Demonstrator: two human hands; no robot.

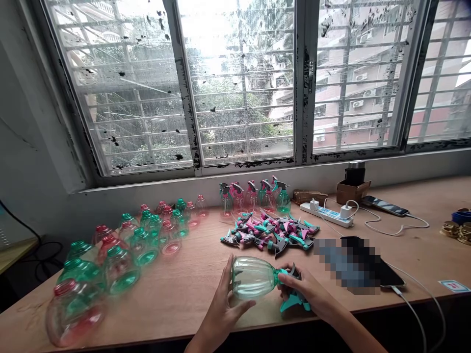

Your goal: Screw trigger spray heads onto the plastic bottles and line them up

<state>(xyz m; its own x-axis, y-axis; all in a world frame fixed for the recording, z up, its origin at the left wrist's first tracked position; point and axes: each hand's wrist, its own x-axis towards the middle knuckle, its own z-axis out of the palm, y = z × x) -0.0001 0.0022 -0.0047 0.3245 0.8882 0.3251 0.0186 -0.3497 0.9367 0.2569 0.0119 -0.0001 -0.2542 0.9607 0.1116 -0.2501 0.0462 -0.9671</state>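
Note:
A clear green spray bottle lies on its side in the air just above the front of the table, its neck pointing right. My left hand cups the bottle's base, fingers behind and thumb underneath. At the neck, my right hand is closed around the teal and grey spray head, which meets the bottle's mouth. Whether the thread is tight cannot be seen. Behind the bottle lies a pile of pink, teal and grey spray heads.
Several open green and pink bottles stand in rows at the left. Bottles with spray heads fitted line the window wall. On the right are a power strip, a tablet-like device, a phone, cables and a small cardboard box.

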